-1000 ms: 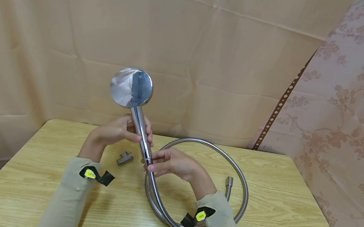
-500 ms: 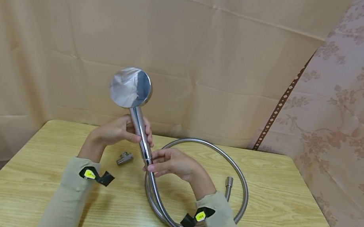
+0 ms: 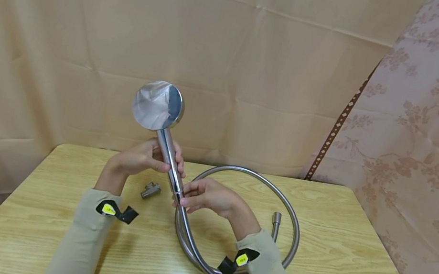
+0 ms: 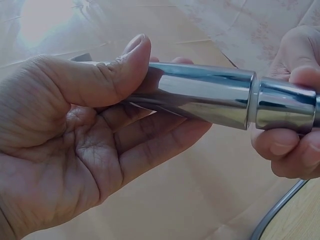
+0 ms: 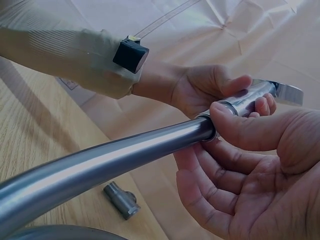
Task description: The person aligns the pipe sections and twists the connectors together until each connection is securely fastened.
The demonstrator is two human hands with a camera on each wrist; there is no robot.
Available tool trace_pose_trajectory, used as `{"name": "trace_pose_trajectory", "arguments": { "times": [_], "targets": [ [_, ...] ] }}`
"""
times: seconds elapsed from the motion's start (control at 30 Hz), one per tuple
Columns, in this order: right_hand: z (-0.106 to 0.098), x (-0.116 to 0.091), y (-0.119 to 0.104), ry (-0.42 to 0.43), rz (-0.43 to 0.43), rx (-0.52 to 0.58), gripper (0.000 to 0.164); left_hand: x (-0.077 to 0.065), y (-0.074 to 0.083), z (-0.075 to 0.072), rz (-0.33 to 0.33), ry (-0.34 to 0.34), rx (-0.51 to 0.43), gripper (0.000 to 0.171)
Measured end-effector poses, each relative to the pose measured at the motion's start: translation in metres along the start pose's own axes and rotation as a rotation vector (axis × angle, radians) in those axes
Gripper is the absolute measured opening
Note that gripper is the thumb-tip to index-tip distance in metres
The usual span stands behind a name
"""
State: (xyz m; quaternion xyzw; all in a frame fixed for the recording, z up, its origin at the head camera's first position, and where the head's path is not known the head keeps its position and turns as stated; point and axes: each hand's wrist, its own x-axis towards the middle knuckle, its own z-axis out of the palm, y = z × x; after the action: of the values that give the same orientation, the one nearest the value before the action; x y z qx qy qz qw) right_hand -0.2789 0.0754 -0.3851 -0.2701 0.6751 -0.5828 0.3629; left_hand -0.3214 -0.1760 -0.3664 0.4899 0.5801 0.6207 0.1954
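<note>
My left hand [image 3: 139, 157] grips the handle of a chrome shower head [image 3: 158, 105], thumb on one side and fingers on the other. The round head points up and to the left, above the table's far edge. At the handle's lower end my right hand [image 3: 213, 199] pinches the metal nut [image 4: 285, 104] on the end of a shower hose [image 5: 100, 165]. A narrow pale ring shows between handle and nut in the left wrist view. From the nut the hose runs down into a loop on the table.
A small metal valve fitting [image 3: 151, 190] lies on the wooden table [image 3: 356, 257] beside the left hand. The hose's other end [image 3: 277, 219] lies inside the loop at right. Beige cloth [image 3: 257, 66] hangs behind the table.
The reflection on the shower head has shifted, so it has turned slightly. The right thumb has moved a little on the nut. Both arms stay nearly in place.
</note>
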Motion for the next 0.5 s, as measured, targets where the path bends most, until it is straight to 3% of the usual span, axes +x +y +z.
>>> {"name": "trace_pose_trajectory", "arguments": {
  "times": [0.27,0.5],
  "targets": [
    [-0.0015,-0.0004,0.0003,-0.042,-0.024,-0.052,0.030,0.0012,-0.0023,-0.0014,0.023,-0.025,-0.013,0.022],
    [-0.0026,-0.0013,-0.0003,-0.035,-0.009,-0.078,0.034,-0.0001,-0.0024,-0.0015,0.004,-0.006,0.010,0.020]
  ]
}}
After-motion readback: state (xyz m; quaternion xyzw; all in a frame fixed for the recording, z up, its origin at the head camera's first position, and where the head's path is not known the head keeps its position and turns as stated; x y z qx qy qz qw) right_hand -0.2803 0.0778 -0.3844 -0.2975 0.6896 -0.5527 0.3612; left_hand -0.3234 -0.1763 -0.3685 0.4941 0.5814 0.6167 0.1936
